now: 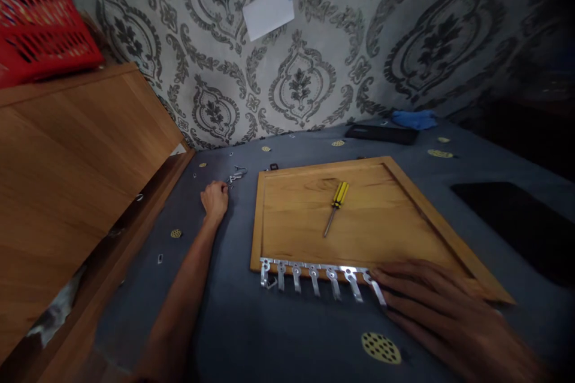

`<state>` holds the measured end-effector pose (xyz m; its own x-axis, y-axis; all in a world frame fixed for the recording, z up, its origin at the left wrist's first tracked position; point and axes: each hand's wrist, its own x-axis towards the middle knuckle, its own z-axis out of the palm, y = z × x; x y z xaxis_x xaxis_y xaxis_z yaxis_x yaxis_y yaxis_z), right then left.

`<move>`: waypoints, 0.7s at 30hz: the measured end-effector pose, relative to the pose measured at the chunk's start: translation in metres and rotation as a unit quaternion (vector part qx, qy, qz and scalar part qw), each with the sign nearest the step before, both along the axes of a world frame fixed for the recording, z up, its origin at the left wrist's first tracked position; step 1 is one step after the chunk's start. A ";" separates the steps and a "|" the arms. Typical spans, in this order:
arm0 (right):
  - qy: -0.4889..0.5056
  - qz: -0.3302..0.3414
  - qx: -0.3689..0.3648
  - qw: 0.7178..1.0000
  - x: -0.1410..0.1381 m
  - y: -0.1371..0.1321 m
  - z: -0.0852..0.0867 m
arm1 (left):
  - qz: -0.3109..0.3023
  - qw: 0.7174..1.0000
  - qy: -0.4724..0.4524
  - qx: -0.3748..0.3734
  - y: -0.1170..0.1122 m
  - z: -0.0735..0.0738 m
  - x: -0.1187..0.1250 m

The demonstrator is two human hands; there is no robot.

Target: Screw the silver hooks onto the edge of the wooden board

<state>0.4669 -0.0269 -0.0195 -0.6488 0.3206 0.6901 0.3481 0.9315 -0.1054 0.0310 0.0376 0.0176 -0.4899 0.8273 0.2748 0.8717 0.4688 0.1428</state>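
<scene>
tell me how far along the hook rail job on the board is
Done, it seems: the hook rail lies along the near edge of the board. In hand: the right hand rests flat on its right end; the left hand curls by loose metal bits on the cloth. Left, probably: fixing it, since the screwdriver lies untouched on the board.

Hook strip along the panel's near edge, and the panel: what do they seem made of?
Hook strip: likely polished metal, silvery with bright glints. Panel: looks like wood, light brown with visible grain and a satin sheen; could be veneer.
</scene>
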 end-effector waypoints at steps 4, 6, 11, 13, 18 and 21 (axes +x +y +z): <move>-0.009 -0.012 -0.024 1.000 -0.001 -0.006 0.010 | -0.001 1.000 -0.017 0.024 -0.004 0.000 -0.002; -0.025 -0.017 -0.043 0.999 -0.002 -0.011 0.013 | -0.001 0.999 -0.031 0.041 -0.007 0.002 -0.003; -0.042 -0.032 -0.073 0.996 -0.003 -0.017 0.017 | -0.030 0.991 -0.067 0.113 -0.013 0.014 -0.006; -0.045 -0.037 -0.075 0.996 -0.003 -0.018 0.018 | -0.056 0.985 -0.084 0.141 -0.013 0.021 0.000; -0.046 -0.038 -0.093 0.994 -0.004 -0.020 0.017 | -0.183 0.958 -0.150 0.163 -0.015 0.038 0.048; -0.029 -0.036 -0.100 0.994 -0.004 -0.020 0.014 | -0.281 0.933 -0.193 0.118 -0.023 0.044 0.095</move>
